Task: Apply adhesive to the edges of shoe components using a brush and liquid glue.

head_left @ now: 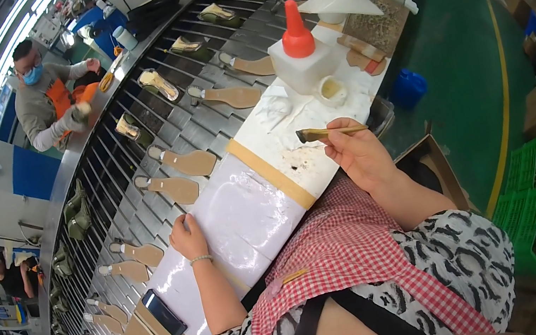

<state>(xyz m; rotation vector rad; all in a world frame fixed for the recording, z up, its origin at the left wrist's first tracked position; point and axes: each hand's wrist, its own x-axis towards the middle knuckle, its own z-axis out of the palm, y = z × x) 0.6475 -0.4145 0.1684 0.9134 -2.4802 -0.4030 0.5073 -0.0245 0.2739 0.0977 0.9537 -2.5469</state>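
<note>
My right hand (358, 155) grips the handle of a brush (311, 135) in a pinch, its dark bristle end pointing left over the stained white work board (315, 172). Just beyond the brush stands a small cup (332, 90) with yellowish stuff inside. A squat white bottle (297, 65) with a red cone-shaped nozzle is behind that cup. My left hand (187, 238), with a bracelet at its wrist, rests loosely curled at the far edge of the shiny white sheet (239, 208). No object shows in it. Close beyond it lies a tan shoe sole (171, 188) with a heel strap piece.
A slatted conveyor (203, 125) curves past, carrying several soles and dark green shoe uppers (158, 85). A phone (163, 314) lies at the near left. A white duct hood (339, 0) hangs at the far right. Across the conveyor stands a masked co-worker (51, 98).
</note>
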